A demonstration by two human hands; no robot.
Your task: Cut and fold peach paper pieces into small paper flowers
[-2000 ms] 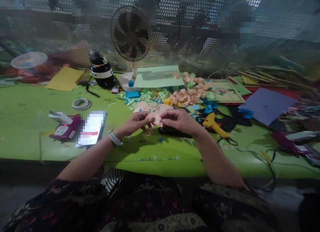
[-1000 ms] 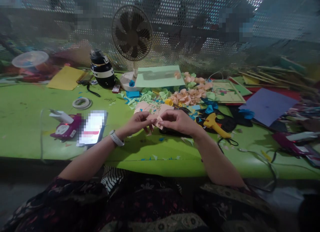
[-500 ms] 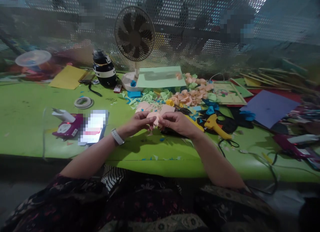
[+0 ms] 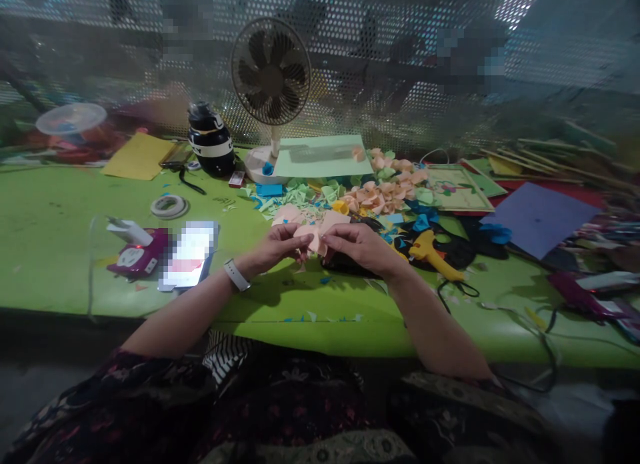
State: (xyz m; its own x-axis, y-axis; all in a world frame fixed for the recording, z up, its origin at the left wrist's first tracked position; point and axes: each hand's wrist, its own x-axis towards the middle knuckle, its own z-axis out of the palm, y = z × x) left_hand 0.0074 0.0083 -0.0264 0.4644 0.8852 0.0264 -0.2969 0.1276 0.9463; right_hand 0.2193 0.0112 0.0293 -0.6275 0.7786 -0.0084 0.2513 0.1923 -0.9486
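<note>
- Both hands meet above the green surface (image 4: 60,251): the left hand (image 4: 273,247) and right hand (image 4: 357,244) pinch a small pink paper piece (image 4: 311,236) between their fingers, as a second ago, only nudged slightly; the folding goes on.
- Just left lies a phone (image 4: 189,254); right, a yellow glue gun (image 4: 431,251).
- Beyond, a heap of paper flowers (image 4: 383,191).
- Farthest, a desk fan (image 4: 271,71).

Single view, head-worn camera. Looks forward and down from the seated person's eye level across the green counter (image 4: 60,251). Lap and forearms fill the lower frame, close. Fan (image 4: 271,71) and perforated screen (image 4: 400,64) stand at the far edge; beyond the screen things blur, possibly other people.
</note>
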